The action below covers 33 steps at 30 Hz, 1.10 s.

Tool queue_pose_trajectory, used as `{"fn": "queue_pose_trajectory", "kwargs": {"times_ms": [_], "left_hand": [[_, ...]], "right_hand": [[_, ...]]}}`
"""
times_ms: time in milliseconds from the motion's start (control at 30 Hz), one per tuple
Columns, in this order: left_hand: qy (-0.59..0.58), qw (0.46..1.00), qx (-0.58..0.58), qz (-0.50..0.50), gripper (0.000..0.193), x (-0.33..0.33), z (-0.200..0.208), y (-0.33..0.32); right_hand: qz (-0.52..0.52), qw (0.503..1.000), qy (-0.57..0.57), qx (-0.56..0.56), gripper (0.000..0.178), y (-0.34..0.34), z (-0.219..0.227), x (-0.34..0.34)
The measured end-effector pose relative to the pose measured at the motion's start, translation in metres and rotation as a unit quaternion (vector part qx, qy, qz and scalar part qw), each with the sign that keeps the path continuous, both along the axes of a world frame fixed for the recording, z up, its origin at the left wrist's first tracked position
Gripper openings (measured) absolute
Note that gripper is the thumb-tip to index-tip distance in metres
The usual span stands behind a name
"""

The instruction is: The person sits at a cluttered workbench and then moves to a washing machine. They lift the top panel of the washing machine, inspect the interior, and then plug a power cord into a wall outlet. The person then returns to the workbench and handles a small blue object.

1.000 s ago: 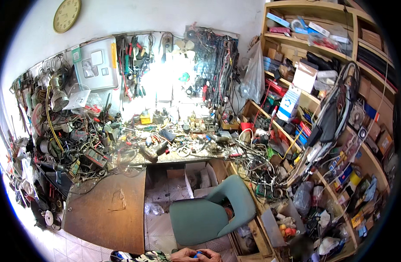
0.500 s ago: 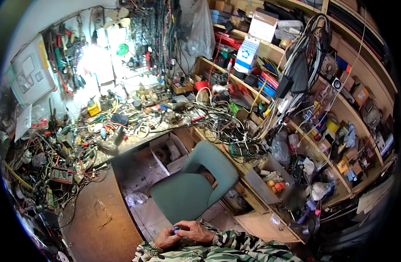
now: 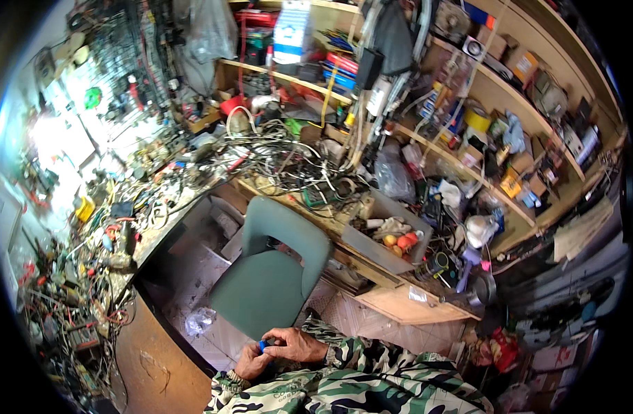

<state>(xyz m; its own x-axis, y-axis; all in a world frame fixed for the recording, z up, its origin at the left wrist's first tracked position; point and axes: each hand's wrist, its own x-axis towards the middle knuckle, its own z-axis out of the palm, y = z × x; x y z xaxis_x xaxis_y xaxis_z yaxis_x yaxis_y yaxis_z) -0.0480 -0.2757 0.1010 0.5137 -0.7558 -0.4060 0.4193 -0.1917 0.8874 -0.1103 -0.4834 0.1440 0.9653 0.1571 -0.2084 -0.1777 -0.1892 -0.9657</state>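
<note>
Close to my body at the bottom middle, both hands meet around a small blue object (image 3: 263, 346), too small to name. My left hand (image 3: 249, 363) has its fingers closed on the object's lower left side. From the right, my right hand (image 3: 297, 344) pinches it with thumb and fingers. The fingers cover most of the object. Camouflage sleeves (image 3: 372, 359) cover both forearms. Just beyond my hands stands a green chair (image 3: 258, 290).
A cluttered workbench (image 3: 161, 217) with wires and tools runs along the left and back. A brown board (image 3: 147, 352) lies at lower left. On the right, a grey bin (image 3: 372, 243) holds round orange things, below loaded wooden shelves (image 3: 461, 169). A wooden door panel (image 3: 416, 303) juts out.
My view has swung to the right, so the bench and chair sit further left and more of the right side shows. Both hands still hold the small blue object together.
</note>
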Motion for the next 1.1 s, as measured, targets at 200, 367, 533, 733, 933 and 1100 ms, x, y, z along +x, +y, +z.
{"fn": "queue_pose_trajectory", "kwargs": {"times_ms": [200,367,533,733,933,1100], "left_hand": [[-0.019,0.998,0.016,-0.054,0.017,0.011,0.007,-0.051],[-0.021,0.995,0.008,-0.094,0.014,0.018,0.008,-0.09],[-0.003,0.995,0.012,-0.096,0.013,0.02,0.01,-0.128],[-0.012,0.995,0.022,-0.101,0.016,0.022,0.0,-0.168],[-0.034,0.992,0.044,-0.11,0.021,0.021,-0.012,-0.194],[-0.003,0.993,0.062,-0.098,0.02,0.016,-0.005,-0.221]], "right_hand": [[-0.061,0.998,-0.002,0.004,0.049,-0.038,-0.001,-0.01],[-0.09,0.995,0.006,0.042,0.048,-0.071,-0.011,-0.018],[-0.106,0.994,-0.014,0.024,0.049,-0.103,-0.018,-0.018],[-0.112,0.993,-0.02,0.026,0.051,-0.147,-0.016,-0.019],[-0.13,0.991,-0.029,0.007,0.052,-0.179,-0.026,-0.019],[-0.132,0.991,-0.006,0.016,0.051,-0.208,-0.019,-0.023]]}}
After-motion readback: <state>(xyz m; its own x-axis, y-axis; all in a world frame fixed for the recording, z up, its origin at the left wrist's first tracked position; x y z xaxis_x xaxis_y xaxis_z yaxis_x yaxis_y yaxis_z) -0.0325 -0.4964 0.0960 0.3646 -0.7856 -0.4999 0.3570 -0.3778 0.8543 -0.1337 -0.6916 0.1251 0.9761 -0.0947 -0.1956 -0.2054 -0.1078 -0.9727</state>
